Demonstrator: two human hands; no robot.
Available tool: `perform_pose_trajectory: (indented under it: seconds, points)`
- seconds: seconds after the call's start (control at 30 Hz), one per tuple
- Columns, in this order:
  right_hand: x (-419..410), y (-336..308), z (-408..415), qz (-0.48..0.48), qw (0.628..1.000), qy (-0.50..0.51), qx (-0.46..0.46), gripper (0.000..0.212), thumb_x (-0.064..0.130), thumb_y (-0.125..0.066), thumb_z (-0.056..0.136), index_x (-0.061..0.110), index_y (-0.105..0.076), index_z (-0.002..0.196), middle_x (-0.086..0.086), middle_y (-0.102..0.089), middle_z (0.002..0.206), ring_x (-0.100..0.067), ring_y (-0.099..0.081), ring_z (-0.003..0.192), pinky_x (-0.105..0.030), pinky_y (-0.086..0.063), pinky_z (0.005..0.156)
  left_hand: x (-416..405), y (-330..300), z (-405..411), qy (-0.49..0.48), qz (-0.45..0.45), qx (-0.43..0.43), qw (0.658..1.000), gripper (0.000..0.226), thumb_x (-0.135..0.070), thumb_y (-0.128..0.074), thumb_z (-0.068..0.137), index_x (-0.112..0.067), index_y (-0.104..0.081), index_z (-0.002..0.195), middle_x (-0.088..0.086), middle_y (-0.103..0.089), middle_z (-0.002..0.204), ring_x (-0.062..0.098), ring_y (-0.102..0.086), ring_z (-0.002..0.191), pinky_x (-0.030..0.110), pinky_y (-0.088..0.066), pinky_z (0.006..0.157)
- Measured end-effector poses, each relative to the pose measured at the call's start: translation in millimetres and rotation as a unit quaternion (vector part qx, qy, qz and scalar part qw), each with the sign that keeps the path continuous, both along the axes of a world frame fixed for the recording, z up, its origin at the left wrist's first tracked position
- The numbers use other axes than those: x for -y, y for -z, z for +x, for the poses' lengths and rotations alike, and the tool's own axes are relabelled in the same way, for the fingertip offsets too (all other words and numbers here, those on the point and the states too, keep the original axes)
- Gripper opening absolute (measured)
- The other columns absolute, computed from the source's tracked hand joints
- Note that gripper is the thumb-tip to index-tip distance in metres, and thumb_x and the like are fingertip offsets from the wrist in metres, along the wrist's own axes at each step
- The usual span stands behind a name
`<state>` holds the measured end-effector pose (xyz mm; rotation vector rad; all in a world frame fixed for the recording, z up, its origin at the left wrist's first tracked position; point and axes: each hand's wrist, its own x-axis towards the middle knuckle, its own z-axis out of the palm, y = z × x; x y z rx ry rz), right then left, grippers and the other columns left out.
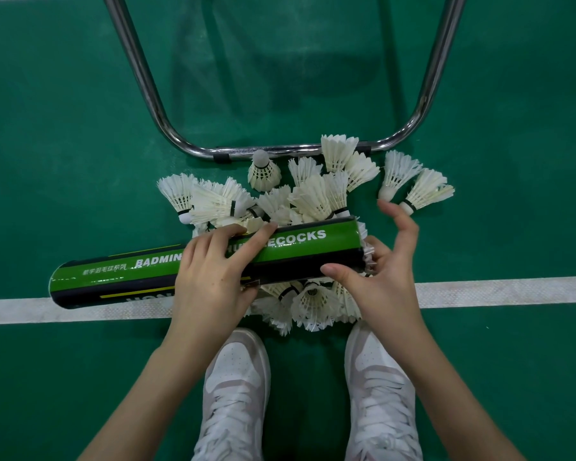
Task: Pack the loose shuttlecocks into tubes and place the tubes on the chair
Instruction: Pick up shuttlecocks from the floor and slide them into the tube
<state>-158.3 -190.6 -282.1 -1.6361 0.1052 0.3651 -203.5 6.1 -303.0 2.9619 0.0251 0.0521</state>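
Observation:
A green and black shuttlecock tube lies almost level above the floor, its open end to the right. My left hand grips it round the middle. My right hand is at the open end, palm against a white shuttlecock whose feathers stick out of the tube, thumb under the rim and fingers raised. A pile of several loose white shuttlecocks lies on the floor under and beyond the tube. The chair's chrome frame stands just behind the pile; its seat is out of view.
Two more shuttlecocks lie apart at the right of the pile. A white court line crosses the green floor beneath the tube. My white shoes stand close below the pile.

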Motion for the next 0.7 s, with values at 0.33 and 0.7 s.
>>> perform_pose_trajectory:
  seconds: [0.33, 0.7]
  points:
    - [0.5, 1.3, -1.6, 0.046, 0.998, -0.033, -0.022, 0.075, -0.007, -0.064, 0.081, 0.050, -0.032, 0.115, 0.001, -0.073, 0.085, -0.014, -0.068, 0.086, -0.030, -0.052, 0.087, 0.6, -1.6, -1.0, 0.006, -0.005, 0.011, 1.000, 0.090, -0.016, -0.084, 0.059, -0.030, -0.042, 0.138, 0.012, -0.054, 0.112, 0.033, -0.052, 0.099, 0.047, -0.040, 0.090]
    - [3.7, 1.9, 0.1, 0.053, 0.997, -0.054, -0.024, 0.071, -0.004, -0.066, 0.081, 0.049, -0.033, 0.115, 0.008, -0.073, 0.086, -0.010, -0.067, 0.087, -0.021, -0.052, 0.080, 0.6, -2.8, -0.2, 0.005, -0.005, 0.019, 1.000, 0.088, -0.015, -0.083, 0.059, -0.030, -0.044, 0.137, 0.011, -0.054, 0.112, 0.032, -0.050, 0.101, 0.044, -0.038, 0.092]
